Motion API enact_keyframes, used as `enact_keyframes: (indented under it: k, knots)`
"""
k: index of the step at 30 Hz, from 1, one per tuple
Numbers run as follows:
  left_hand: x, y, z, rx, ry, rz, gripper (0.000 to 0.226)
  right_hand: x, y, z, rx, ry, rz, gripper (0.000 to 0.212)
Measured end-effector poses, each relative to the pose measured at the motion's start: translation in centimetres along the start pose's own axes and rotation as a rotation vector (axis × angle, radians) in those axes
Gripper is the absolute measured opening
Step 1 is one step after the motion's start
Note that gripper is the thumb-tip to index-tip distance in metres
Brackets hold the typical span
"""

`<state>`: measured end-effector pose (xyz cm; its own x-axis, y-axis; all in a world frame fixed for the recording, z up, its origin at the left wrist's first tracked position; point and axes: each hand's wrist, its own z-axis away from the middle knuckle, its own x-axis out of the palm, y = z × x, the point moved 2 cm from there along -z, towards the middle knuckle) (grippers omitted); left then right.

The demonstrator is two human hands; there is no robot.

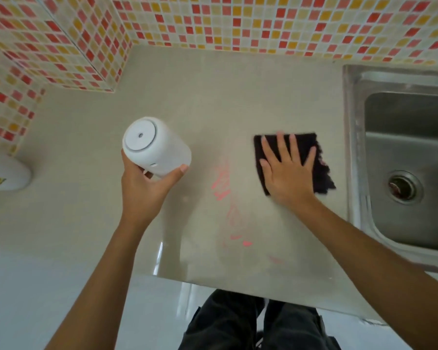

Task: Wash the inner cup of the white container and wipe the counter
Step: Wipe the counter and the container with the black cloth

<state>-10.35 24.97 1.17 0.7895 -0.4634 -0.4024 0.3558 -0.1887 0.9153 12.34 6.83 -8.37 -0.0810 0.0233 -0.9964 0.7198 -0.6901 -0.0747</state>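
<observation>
Head view, looking down on the table. Your left hand sits centre left of the frame and grips the container from below: the thumb curls round its right side and the fingers round its left. The container is a white cylinder, tilted, with its round capped end turned up toward the camera. A small dark dot marks the middle of that end. It appears lifted clear of the table surface. Whether the inner cup is inside it cannot be told.

Your right hand lies centre right of the frame, flat, with the fingers straight and spread. It presses a dark cloth onto the table. The cloth shows beyond the fingertips and to the right of the palm, where its edge is ragged.

Between the two hands, and running toward the lower middle of the frame, pink smears mark the table. They lie just left of the cloth and are not covered by it.

At the right edge of the frame a steel sink is set into the table, with its drain near the basin's middle. The cloth lies near the sink's left rim.

A mosaic wall of red, orange and cream tiles fills the top and upper left. A white rounded object stands at the left edge, partly cut off. Dark trousers show at the bottom.
</observation>
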Motion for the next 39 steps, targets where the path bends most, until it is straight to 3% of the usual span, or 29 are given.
enact_keyframes:
  k: [4, 7, 11, 14, 17, 22, 25, 27, 31, 36, 39]
  knots:
    - [-0.7, -0.5, -0.2, -0.021, 0.013, 0.024, 0.089, -0.3, -3.2, 12.6, -0.137, -0.062, 0.006, 0.057]
    - [-0.1, -0.1, -0.6, -0.014, -0.004, 0.028, 0.09, -0.2, -8.1, 14.9, -0.276, -0.12, -0.035, 0.058]
    - [0.3, 0.6, -0.9, 0.002, -0.004, 0.03, 0.092, 0.5, -11.2, 4.4, -0.298, -0.046, -0.069, 0.054]
    - [-0.3, 0.7, -0.5, 0.021, 0.02, 0.022, 0.091, 0.1, -9.7, -5.5, -0.109, -0.094, -0.088, 0.054]
    - [-1.3, 0.3, -0.3, 0.013, 0.045, 0.023, 0.09, 0.3, -8.5, -8.8, 0.018, -0.115, -0.086, 0.055]
    - [-1.6, 0.0, -0.5, 0.007, 0.062, 0.03, 0.091, 0.5, -11.6, 2.7, -0.06, -0.034, -0.115, 0.056]
    - [-1.1, 0.3, -0.8, 0.017, 0.046, 0.036, 0.091, 0.2, -14.2, 12.3, -0.243, -0.111, -0.107, 0.059]
    - [-1.0, 0.6, -1.0, 0.027, 0.038, 0.027, 0.092, 0.3, -14.2, 13.8, -0.322, -0.153, -0.104, 0.06]
    - [-0.7, 1.0, -0.6, 0.02, 0.066, 0.038, 0.092, 0.4, -13.0, 4.7, -0.375, -0.081, -0.104, 0.055]
    - [0.4, 0.8, 0.4, 0.013, 0.056, 0.047, 0.088, -0.3, -8.0, -13.0, -0.063, -0.13, -0.116, 0.056]
    - [0.7, 0.8, 0.2, 0.021, 0.033, 0.042, 0.089, -0.4, -6.9, -15.0, 0.049, -0.137, -0.103, 0.057]
